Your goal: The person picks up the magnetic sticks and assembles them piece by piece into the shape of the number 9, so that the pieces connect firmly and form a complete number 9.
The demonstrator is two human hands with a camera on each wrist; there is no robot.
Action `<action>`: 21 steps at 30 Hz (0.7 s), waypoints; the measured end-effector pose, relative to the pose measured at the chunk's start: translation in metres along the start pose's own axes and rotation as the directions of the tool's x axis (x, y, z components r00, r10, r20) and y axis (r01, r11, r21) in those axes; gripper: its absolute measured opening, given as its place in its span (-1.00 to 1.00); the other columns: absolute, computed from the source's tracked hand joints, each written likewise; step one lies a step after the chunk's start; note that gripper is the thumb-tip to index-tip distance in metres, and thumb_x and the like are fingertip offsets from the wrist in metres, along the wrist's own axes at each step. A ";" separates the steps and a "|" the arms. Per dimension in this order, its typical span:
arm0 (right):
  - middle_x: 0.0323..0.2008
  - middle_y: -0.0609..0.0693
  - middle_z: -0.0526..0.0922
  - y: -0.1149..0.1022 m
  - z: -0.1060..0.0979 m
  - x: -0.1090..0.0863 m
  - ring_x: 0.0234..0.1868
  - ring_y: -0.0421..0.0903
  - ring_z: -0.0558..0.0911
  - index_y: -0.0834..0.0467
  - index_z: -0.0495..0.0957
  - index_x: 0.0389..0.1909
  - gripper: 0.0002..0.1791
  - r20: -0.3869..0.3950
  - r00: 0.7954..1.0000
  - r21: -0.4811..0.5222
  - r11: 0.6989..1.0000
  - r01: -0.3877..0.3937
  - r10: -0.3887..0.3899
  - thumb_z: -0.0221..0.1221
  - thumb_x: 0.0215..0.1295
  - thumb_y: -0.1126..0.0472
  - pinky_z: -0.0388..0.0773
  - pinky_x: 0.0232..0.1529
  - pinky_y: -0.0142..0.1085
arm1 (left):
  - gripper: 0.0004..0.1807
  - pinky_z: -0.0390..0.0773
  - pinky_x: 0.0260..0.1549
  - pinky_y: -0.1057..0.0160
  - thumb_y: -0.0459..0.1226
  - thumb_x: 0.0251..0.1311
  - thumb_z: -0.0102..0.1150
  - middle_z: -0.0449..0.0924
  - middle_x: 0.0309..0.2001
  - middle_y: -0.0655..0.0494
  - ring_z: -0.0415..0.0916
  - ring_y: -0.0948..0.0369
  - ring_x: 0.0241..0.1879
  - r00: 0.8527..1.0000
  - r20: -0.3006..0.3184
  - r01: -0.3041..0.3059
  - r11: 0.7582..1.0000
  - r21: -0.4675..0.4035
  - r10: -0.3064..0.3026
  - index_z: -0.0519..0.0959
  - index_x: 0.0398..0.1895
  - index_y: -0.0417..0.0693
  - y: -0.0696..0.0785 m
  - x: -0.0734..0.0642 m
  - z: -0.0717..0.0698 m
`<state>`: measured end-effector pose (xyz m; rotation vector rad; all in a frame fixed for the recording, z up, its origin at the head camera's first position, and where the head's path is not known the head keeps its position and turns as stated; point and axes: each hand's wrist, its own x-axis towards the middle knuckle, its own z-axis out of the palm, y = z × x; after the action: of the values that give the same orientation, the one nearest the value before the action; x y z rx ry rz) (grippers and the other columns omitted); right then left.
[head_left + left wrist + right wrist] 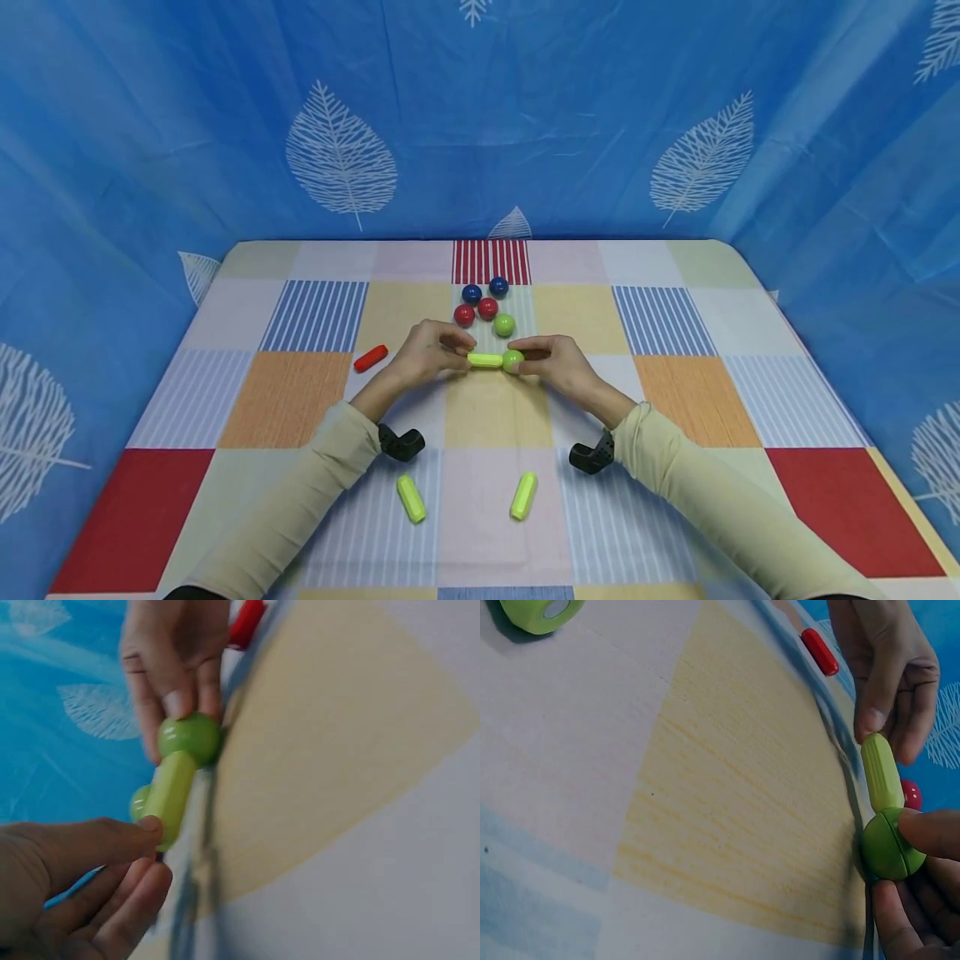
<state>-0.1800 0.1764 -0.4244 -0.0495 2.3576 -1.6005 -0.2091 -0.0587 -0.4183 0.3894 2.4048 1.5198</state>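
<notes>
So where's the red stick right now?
In the head view, the red stick lies on the patchwork tablecloth, left of centre, just beside the left hand.

In the left wrist view, the light-green stick at the left fingers partly hides a rear green ball; beside the right fingers, the top edge cuts a red piece.

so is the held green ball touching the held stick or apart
Touching: both wrist views show the green ball meeting the stick, no gap.
</notes>
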 end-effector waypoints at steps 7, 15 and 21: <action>0.00 0.10 0.69 0.000 0.001 -0.001 0.07 -0.01 0.60 0.23 0.63 0.07 -0.58 -0.007 1.000 -0.008 1.000 -0.001 0.001 0.37 0.16 0.29 0.46 0.11 -0.18 | -0.42 0.64 -0.23 0.22 -0.48 -0.03 0.43 0.60 -0.02 -0.19 0.57 0.00 -0.05 0.973 -0.194 0.111 0.989 -0.095 -0.128 0.53 0.14 -0.32 0.004 0.023 -0.010; -0.02 0.11 0.69 0.003 0.000 -0.001 0.05 -0.01 0.62 0.24 0.63 0.07 -0.59 0.008 1.000 0.010 1.000 0.007 -0.007 0.37 0.17 0.29 0.46 0.12 -0.18 | -0.53 0.55 -0.12 0.15 -0.41 -0.06 0.48 0.62 -0.08 -0.15 0.54 0.01 -0.09 0.939 -0.277 0.206 0.978 -0.017 -0.203 0.61 -0.01 -0.27 -0.002 0.040 -0.001; -0.02 0.11 0.69 0.003 -0.002 -0.001 0.03 -0.02 0.62 0.24 0.63 0.07 -0.59 -0.004 1.000 0.014 1.000 0.010 -0.010 0.36 0.16 0.31 0.47 0.09 -0.21 | -0.63 0.57 -0.26 0.22 -0.35 0.02 0.47 0.64 -0.15 -0.09 0.54 0.06 -0.16 0.946 -0.278 0.179 0.984 0.020 -0.167 0.64 -0.07 -0.25 0.001 0.046 0.003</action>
<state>-0.1795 0.1797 -0.4265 -0.0552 2.3518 -1.6234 -0.2502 -0.0391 -0.4222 -0.0308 2.6046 1.5293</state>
